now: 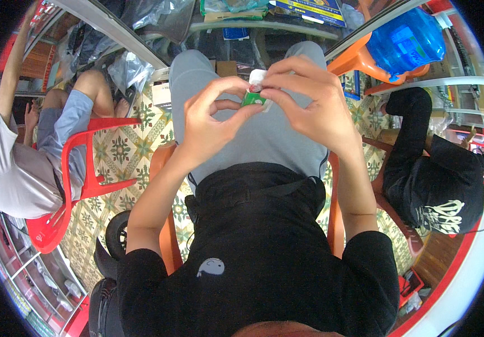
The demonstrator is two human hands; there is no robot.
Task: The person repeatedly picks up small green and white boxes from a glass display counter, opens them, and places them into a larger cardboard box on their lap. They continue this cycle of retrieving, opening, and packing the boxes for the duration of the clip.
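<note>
Between my two hands, above my lap, is a small green and white packet with a red spot near its top. The fingertips of my left hand pinch its left side. My right hand grips the upper right part with thumb and fingers pressed together. A pale flap stands up at the packet's top edge. My fingers cover part of the packet, so its exact kind is too small to make out.
A person on a red plastic chair sits at my left, and a person in black at my right. Ahead stands a glass case holding bagged goods. A blue water bottle rests on an orange stool. Patterned tiles cover the floor.
</note>
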